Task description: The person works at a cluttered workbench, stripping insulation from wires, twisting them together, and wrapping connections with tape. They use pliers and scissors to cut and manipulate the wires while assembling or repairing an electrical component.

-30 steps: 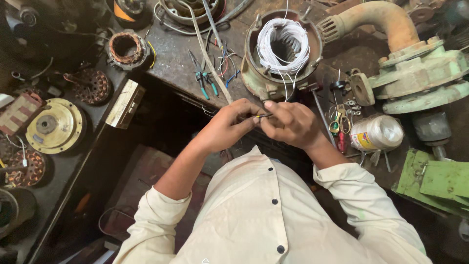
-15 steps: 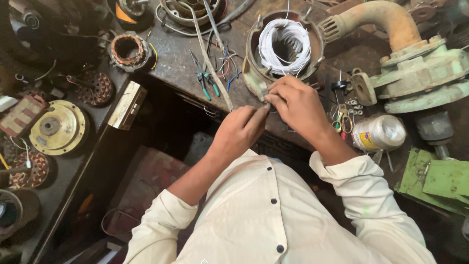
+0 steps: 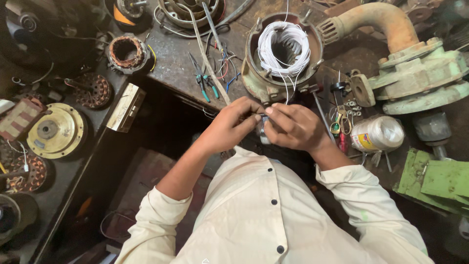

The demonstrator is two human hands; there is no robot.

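Observation:
My left hand (image 3: 229, 126) and my right hand (image 3: 293, 126) meet at the front edge of the workbench, fingers pinched together on a small pale object and thin wire ends (image 3: 261, 120); what exactly they grip is partly hidden by the fingers. Just beyond them stands a round motor stator housing (image 3: 254, 78) with a loose coil of white wire (image 3: 283, 46) in its bore. White wire leads hang from the coil down toward my hands.
Green-handled pliers (image 3: 207, 85) and coloured wires lie left of the housing. A wire spool (image 3: 377, 133), scissors and small parts sit at right beside a green pump body (image 3: 422, 83) with a rusty pipe. Copper-wound stators (image 3: 126, 53) and rotors cover the left shelf.
Half a second ago my right hand reached up to the housing rim; both hands have now come back together lower, near the bench edge, pinching the wire ends.

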